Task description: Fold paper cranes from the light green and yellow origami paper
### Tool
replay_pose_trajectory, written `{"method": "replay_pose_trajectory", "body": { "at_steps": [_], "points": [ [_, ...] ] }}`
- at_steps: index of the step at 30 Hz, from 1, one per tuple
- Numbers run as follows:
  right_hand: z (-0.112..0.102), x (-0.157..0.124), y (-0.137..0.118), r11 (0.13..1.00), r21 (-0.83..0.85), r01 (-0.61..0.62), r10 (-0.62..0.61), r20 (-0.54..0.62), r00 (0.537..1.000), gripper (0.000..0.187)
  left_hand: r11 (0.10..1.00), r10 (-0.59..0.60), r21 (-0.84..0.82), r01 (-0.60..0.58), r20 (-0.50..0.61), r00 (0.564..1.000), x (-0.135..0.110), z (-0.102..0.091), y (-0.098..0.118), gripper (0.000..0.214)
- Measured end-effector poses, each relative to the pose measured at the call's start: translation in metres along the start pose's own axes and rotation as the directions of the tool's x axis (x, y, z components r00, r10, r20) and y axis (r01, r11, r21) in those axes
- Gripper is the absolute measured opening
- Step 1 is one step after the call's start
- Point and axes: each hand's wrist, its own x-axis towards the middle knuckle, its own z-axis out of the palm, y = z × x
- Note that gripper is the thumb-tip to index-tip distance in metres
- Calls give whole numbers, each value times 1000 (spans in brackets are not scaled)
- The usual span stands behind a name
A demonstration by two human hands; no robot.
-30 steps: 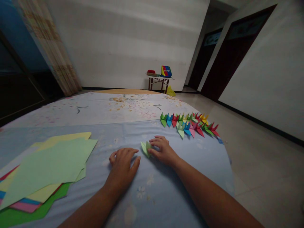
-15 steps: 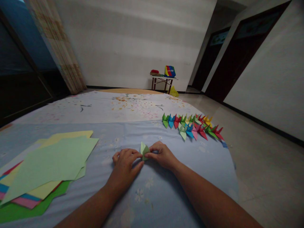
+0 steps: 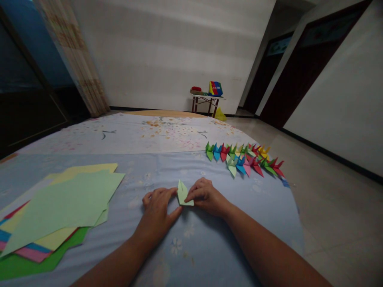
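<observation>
A small pale green folded paper (image 3: 181,195) with a pointed top is between my hands on the blue flowered cloth. My right hand (image 3: 208,197) is closed, its thumb and forefinger pressing the paper's lower right part. On the other side, my left hand (image 3: 158,207) steadies the paper, forefinger at its left edge and thumb at its lower left corner. Rows of colourful folded paper cranes (image 3: 241,165) stand at the table's right side, beyond my right hand. To my left lies a stack of paper sheets (image 3: 68,199), pale green on top.
The round table (image 3: 167,113) has a white flowered cloth (image 3: 125,137) on its far part. A small side table (image 3: 206,97) by the wall bears a multicoloured box-like bag (image 3: 215,89). A yellow plastic bag (image 3: 220,114) lies on the floor beside it.
The folded paper has been opened out and lies flatter, showing more of its face. My left fingertips have spread apart along its left edge, and my right fingers have shifted slightly.
</observation>
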Motion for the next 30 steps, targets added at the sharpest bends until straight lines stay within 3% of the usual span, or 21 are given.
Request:
{"method": "replay_pose_trajectory", "body": {
  "at_steps": [4, 9, 14, 16, 20, 24, 27, 30],
  "points": [
    [1, 2, -1, 999, 48, 1, 0, -12, 1000, 14, 997, -59, -53, 58, -23, 998, 1, 0, 2, 47],
    [2, 5, -7, 990, 129, -62, 73, -84, 994, 14, 968, -133, -217, 125, -25, 991, 4, -5, 5, 41],
    [9, 7, -12, 936, 297, -190, 264, -233, 936, 64, 914, -157, -386, 126, -50, 986, 4, -6, 8, 39],
    [14, 9, -12, 840, 486, -240, 358, -166, 919, 71, 907, -146, -408, 102, -78, 986, 3, -5, 8, 36],
    [19, 13, -13, 537, 815, -217, 320, 42, 947, 48, 909, -111, -415, 46, -133, 985, 0, -3, 8, 36],
    [15, 16, -16, 402, 900, -169, 333, 28, 942, 46, 868, -194, -489, 79, -188, 963, -1, 0, 10, 54],
    [9, 15, -18, 373, 912, -169, 329, 40, 944, 49, 695, -329, -682, 229, -18, 944, 2, -3, 15, 60],
    [6, 14, -19, 381, 901, -206, 324, 79, 943, 47, 483, -323, -785, 387, 252, 912, 6, -11, 21, 55]
  ]
}}
